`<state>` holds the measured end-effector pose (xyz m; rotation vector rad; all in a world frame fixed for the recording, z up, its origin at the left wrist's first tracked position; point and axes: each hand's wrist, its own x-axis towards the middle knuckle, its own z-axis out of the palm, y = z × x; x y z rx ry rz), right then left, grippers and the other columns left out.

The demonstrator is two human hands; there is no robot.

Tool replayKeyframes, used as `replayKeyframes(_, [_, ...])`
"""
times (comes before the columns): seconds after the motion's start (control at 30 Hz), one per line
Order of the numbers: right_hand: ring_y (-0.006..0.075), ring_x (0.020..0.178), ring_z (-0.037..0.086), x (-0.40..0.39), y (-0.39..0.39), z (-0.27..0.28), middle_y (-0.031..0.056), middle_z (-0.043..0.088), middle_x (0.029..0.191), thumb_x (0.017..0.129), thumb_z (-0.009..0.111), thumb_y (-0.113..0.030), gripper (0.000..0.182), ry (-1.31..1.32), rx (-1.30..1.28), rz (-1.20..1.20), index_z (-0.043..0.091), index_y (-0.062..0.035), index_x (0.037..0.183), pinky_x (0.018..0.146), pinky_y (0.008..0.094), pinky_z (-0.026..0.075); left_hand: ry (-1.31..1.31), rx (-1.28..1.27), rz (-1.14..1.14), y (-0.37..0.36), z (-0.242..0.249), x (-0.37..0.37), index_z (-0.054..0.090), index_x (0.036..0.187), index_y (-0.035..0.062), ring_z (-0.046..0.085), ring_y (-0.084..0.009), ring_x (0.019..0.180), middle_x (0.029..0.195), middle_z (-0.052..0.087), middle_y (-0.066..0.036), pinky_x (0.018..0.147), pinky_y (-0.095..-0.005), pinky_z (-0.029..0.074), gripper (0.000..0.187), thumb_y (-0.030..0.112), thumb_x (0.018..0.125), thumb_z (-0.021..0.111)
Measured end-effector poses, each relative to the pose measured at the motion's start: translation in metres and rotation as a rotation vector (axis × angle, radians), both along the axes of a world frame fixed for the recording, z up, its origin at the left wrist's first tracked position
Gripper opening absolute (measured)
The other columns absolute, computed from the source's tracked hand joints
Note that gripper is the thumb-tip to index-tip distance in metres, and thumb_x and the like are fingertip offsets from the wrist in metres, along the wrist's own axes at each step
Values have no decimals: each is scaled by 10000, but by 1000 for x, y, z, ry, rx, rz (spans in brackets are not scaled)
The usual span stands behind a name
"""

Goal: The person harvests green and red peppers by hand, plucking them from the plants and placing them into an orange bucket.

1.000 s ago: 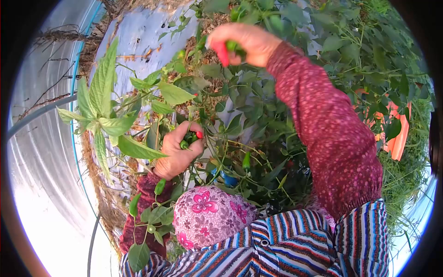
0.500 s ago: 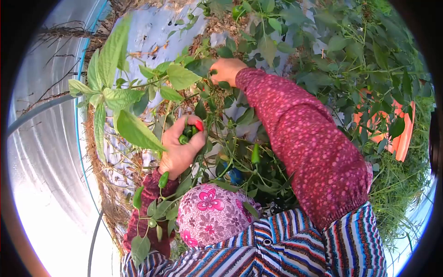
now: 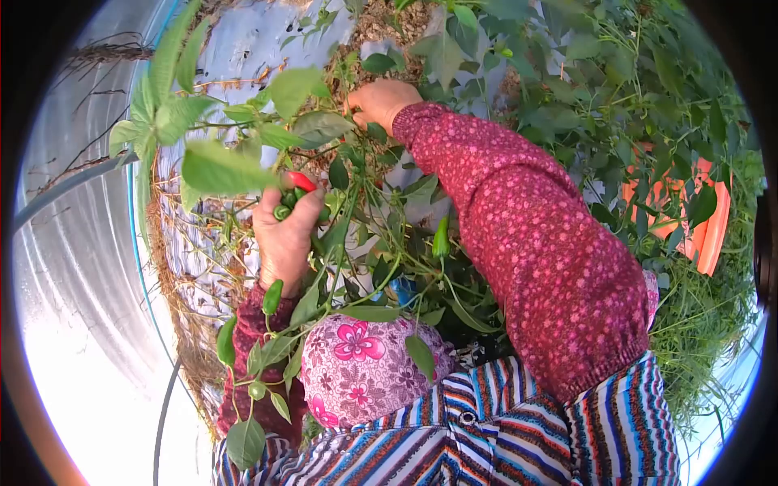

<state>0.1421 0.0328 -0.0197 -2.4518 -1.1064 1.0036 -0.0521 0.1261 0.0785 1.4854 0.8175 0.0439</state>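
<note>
My left hand (image 3: 281, 231) is closed around several picked chillies, left of centre. A red chilli (image 3: 303, 181) sticks out at its fingertips, with green chillies (image 3: 282, 212) below. Farther forward, my right hand (image 3: 387, 102) reaches in among the leaves of the pepper plant (image 3: 356, 190). Its fingers are curled together at the stems, and leaves hide whatever is between them. One green chilli (image 3: 441, 238) hangs on the plant below my right forearm. Two more, a green chilli (image 3: 272, 297) and a darker green chilli (image 3: 226, 340), hang beside my left sleeve.
Broad leaves (image 3: 223, 168) jut out just above my left hand. Pale ground sheeting (image 3: 267, 49) lies under the plants. A grey pipe (image 3: 73, 190) and clear plastic wall (image 3: 81, 267) stand left. An orange container (image 3: 711, 227) sits among foliage at right.
My left hand has moved left and forward with the chillies still in it. My right hand has shifted slightly left and forward, and the leafy branch at left has swayed.
</note>
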Motion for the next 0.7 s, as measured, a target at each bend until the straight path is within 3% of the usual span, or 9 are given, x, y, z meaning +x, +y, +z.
replayKeyframes(0.03, [275, 836, 620, -2, -3, -1, 88, 639, 864, 809, 607, -223, 172, -84, 84, -20, 644, -209, 976, 723, 420, 483, -15, -2, -2, 3, -1, 1, 590, 862, 78, 477, -50, 558, 688, 547, 32, 500, -194, 383, 98, 122, 788, 637])
replayKeyframes(0.17, [280, 875, 624, 14, -8, 8, 75, 657, 936, 784, 627, -359, 302, -54, -18, 125, 642, -179, 1027, 742, 413, 487, 71, -34, 5, 6, -1, 2, 593, 861, 77, 493, -57, 540, 685, 556, 31, 483, -193, 378, 105, 117, 781, 649])
replayKeyframes(0.2, [236, 772, 637, 17, -12, -2, 64, 646, 807, 753, 660, -352, 316, -32, 78, 112, 660, -133, 980, 639, 375, 510, 57, -35, -24, 10, -6, 1, 603, 874, 74, 511, -63, 537, 698, 573, 24, 477, -195, 380, 110, 114, 782, 650])
replayKeyframes(0.23, [236, 772, 637, 17, -14, 4, 64, 646, 807, 753, 660, -352, 316, -30, 77, 111, 660, -133, 980, 639, 375, 510, 59, -36, -26, 11, -7, 1, 603, 874, 74, 511, -63, 537, 698, 573, 24, 477, -195, 380, 110, 114, 782, 650])
replayKeyframes(0.3, [167, 577, 568, 21, -19, 14, 49, 582, 689, 767, 665, -378, 308, 480, -86, 8, 664, -107, 913, 454, 302, 458, 169, -63, -46, 13, -8, 2, 614, 892, 74, 524, -65, 542, 712, 588, 19, 472, -197, 382, 123, 111, 781, 650])
replayKeyframes(0.33, [96, 482, 449, 20, -27, -1, 18, 524, 657, 775, 666, -385, 306, 703, 8, -40, 663, -95, 873, 375, 238, 372, 169, -61, -46, 14, -8, 2, 614, 892, 74, 524, -65, 542, 712, 588, 19, 472, -197, 382, 123, 111, 781, 650])
replayKeyframes(0.5, [68, 455, 435, -4, -55, 5, -12, 519, 637, 795, 650, -336, 276, 1036, 137, -295, 614, -78, 886, 383, 221, 320, 172, -35, -44, 15, -10, 4, 614, 916, 74, 530, -71, 545, 725, 594, 17, 480, -196, 388, 151, 118, 777, 654])
replayKeyframes(0.57, [58, 514, 430, -9, -63, 6, -22, 531, 697, 800, 654, -322, 223, 1361, 325, -391, 617, -102, 810, 411, 209, 315, 167, -66, -43, 16, -10, 5, 613, 917, 75, 527, -72, 545, 727, 592, 18, 482, -195, 387, 154, 120, 776, 654])
replayKeyframes(0.7, [51, 522, 461, -2, -68, 11, -3, 571, 703, 831, 621, -290, 239, 1348, 613, -464, 591, -75, 932, 413, 210, 305, 187, -130, -58, 18, -8, 9, 605, 905, 69, 522, -69, 577, 756, 597, 13, 508, -191, 394, 142, 114, 777, 648])
